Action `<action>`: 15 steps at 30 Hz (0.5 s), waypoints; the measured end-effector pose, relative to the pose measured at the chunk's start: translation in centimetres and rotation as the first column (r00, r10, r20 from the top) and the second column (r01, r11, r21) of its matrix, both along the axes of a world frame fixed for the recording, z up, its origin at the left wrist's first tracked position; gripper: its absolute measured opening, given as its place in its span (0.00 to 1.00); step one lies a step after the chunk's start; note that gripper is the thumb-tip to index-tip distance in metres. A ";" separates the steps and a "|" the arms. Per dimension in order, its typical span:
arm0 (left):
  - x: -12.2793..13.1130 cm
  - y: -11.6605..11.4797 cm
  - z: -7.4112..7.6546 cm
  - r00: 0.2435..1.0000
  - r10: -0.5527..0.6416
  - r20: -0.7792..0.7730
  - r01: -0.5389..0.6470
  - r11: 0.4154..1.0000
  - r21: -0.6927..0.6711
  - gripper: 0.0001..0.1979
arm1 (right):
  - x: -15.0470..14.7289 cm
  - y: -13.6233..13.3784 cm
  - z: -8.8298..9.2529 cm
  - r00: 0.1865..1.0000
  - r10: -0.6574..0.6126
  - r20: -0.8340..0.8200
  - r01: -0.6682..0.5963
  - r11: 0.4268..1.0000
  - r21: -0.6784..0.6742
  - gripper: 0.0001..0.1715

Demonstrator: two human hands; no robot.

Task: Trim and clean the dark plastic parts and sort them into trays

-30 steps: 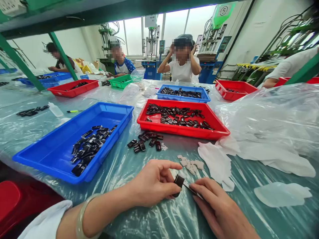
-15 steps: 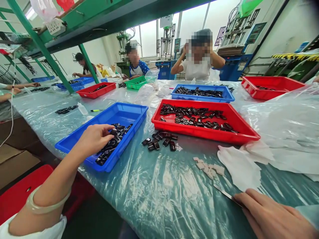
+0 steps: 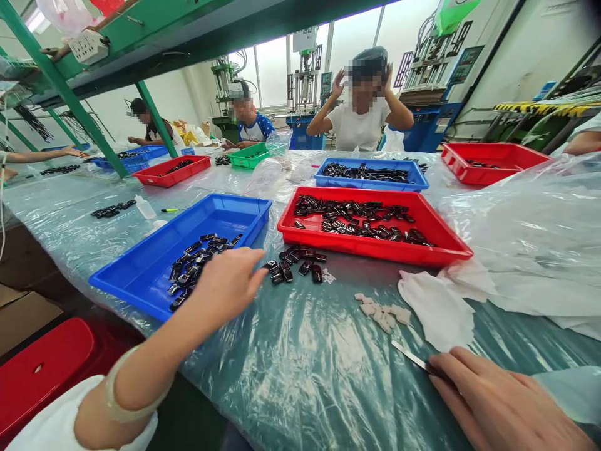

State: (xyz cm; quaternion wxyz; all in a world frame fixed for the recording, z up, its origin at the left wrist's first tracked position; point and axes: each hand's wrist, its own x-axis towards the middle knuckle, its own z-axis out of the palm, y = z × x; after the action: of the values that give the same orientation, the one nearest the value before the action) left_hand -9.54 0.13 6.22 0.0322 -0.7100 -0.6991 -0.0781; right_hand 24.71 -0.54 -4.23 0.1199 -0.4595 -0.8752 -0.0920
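Observation:
My left hand (image 3: 231, 279) hovers past the right edge of the blue tray (image 3: 126, 260), thumb and forefinger apart, nothing visible between them. Its fingertips point at a small pile of glossy black plastic pieces (image 3: 305, 257) on the table. More black pieces (image 3: 192, 263) lie in the tray, partly hidden by my hand. At the lower right, my right hand (image 3: 488, 388) is closed around what look like thin metal tweezers (image 3: 409, 356), tip toward the pale small pads (image 3: 382, 312). Tiny white bits (image 3: 328, 275) lie by the black pile.
A red tray (image 3: 375, 250) of black pieces stands behind the pile, another blue tray (image 3: 370, 183) beyond it. White sheets (image 3: 436, 313) and clear plastic film (image 3: 526, 213) lie to the right. Co-workers sit across the table; a green shelf (image 3: 188, 37) hangs overhead.
My left hand has moved right, from above the pieces in the blue tray to beside the loose black pile. My right hand still holds the tweezers. The view has shifted slightly.

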 end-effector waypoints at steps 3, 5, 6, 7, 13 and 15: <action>2.5 1.5 -1.4 0.995 -0.094 -0.030 0.089 0.988 -0.129 0.15 | -0.8 -0.2 0.5 0.999 0.022 -0.032 -0.019 0.996 0.083 0.10; 3.3 2.8 -2.3 0.997 -0.059 -0.050 0.053 0.992 -0.117 0.16 | -1.2 -0.2 1.0 0.998 0.031 -0.046 -0.025 0.992 0.123 0.12; 3.4 3.4 -2.7 0.998 -0.042 -0.056 0.036 0.994 -0.107 0.17 | -1.3 -0.3 1.3 0.998 0.040 -0.043 -0.034 0.991 0.128 0.12; 3.4 3.9 -3.1 0.998 -0.037 -0.057 0.031 0.994 -0.104 0.16 | -1.4 -0.3 1.6 0.998 0.048 -0.037 -0.043 0.991 0.125 0.12; 3.2 4.5 -4.3 0.990 -0.134 0.035 0.137 0.985 -0.101 0.08 | -1.7 -0.3 2.9 0.999 0.039 -0.007 -0.038 0.994 0.100 0.14; 3.5 4.2 -4.2 0.980 -0.169 0.101 0.179 0.979 -0.095 0.08 | -1.8 -0.4 3.0 0.999 0.036 0.000 -0.036 0.992 0.119 0.14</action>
State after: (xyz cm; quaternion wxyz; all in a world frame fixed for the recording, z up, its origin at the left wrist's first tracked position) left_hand -6.05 4.31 2.01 -0.0439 -0.7648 -0.6381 -0.0773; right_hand 22.93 -0.91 -1.26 0.1495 -0.4359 -0.8762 -0.1412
